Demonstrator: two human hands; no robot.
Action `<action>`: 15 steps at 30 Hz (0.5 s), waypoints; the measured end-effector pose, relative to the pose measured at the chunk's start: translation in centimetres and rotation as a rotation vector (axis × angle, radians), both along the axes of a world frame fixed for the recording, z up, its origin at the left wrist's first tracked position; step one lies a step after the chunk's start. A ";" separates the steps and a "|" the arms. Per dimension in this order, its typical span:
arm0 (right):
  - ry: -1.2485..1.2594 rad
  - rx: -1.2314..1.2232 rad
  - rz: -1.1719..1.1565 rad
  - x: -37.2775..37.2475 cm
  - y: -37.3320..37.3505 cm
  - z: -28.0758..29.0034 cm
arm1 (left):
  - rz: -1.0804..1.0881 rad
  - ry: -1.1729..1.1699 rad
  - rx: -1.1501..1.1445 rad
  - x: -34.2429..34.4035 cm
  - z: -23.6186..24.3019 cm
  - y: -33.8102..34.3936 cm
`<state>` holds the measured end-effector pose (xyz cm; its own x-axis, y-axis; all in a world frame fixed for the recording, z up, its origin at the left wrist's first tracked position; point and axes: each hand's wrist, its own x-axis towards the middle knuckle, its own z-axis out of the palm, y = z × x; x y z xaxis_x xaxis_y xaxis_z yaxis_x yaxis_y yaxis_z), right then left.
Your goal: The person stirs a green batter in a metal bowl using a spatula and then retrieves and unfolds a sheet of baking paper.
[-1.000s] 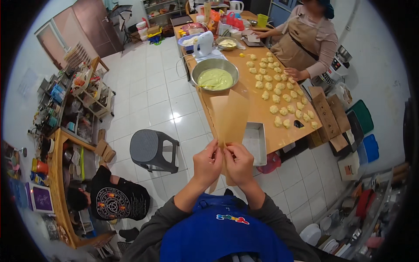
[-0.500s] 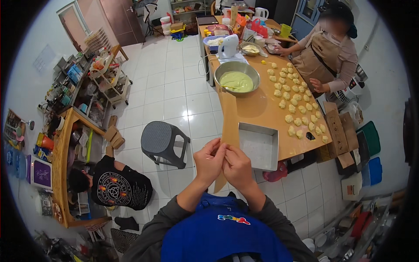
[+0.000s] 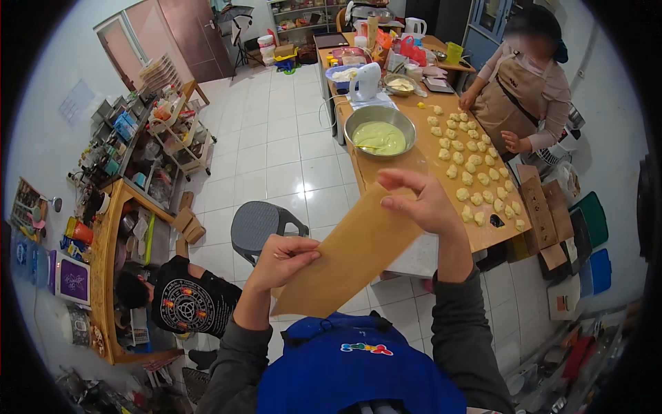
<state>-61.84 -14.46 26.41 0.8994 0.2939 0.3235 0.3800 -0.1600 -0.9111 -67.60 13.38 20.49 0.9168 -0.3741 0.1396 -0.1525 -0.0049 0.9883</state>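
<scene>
A tan sheet of baking paper (image 3: 355, 252) stretches slantwise between my two hands, above the table's near edge. My left hand (image 3: 286, 261) pinches its left edge between thumb and fingers. The upper right end is gripped by my right hand (image 3: 426, 203), thumb on the near face. Behind the sheet and my right wrist, a square metal baking tin (image 3: 422, 257) is mostly hidden. Just beyond stands a steel bowl (image 3: 412, 130) with pale green batter (image 3: 380, 138) and what looks like a thin yellow utensil in it.
Rows of dough pieces (image 3: 471, 165) cover the table's right side. A co-worker in a tan apron (image 3: 507, 96) stands behind them. A white hand mixer (image 3: 365, 84) is beyond the bowl. On the floor at left are a grey stool (image 3: 255, 228) and a crouching person (image 3: 189, 293).
My hands were close together on the narrow, folded-looking paper; they have moved apart, right hand up and right, and the sheet now spreads broad between them. The co-worker's arm has drawn back.
</scene>
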 end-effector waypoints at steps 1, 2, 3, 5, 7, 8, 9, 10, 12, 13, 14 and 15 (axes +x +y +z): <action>0.096 0.047 0.032 0.1 0.2 0.2 | 0.001 0.007 -0.022 0.0 0.0 0.4; 0.198 0.090 0.058 0.1 0.3 0.2 | 0.008 0.017 -0.027 0.1 -0.1 0.5; 0.300 0.133 0.084 0.0 0.3 0.2 | 0.014 0.027 -0.033 0.1 -0.2 0.6; 0.280 0.171 0.061 -0.1 0.7 0.1 | 0.021 0.051 -0.052 0.1 -0.3 0.6; 0.274 0.197 0.040 -0.3 1.0 0.1 | 0.021 0.079 -0.080 0.2 -0.3 0.6; 0.276 0.204 0.029 -0.4 1.1 0.1 | 0.023 0.085 -0.081 0.3 -0.3 0.6; 0.279 0.212 0.018 -0.4 1.2 0.3 | 0.023 0.092 -0.082 0.3 -0.4 0.6; 0.261 0.201 0.017 -0.5 1.2 0.4 | 0.023 0.098 -0.083 0.4 -0.4 0.6; 0.229 0.184 0.016 -0.6 1.4 0.6 | 0.028 0.099 -0.106 0.5 -0.6 0.6; 0.219 0.172 0.014 -0.6 1.4 0.6 | 0.030 0.099 -0.118 0.5 -0.7 0.6; 0.210 0.161 0.007 -0.6 1.3 0.5 | 0.028 0.100 -0.074 0.6 -0.7 0.7; 0.200 0.150 0.000 -0.6 1.2 0.5 | 0.025 0.100 -0.031 0.7 -0.7 0.9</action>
<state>-62.48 -13.22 26.87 0.9499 0.2563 0.1791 0.1899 -0.0177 -0.9817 -66.90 14.32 19.79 0.9357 -0.3479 0.0575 -0.0528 0.0230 0.9983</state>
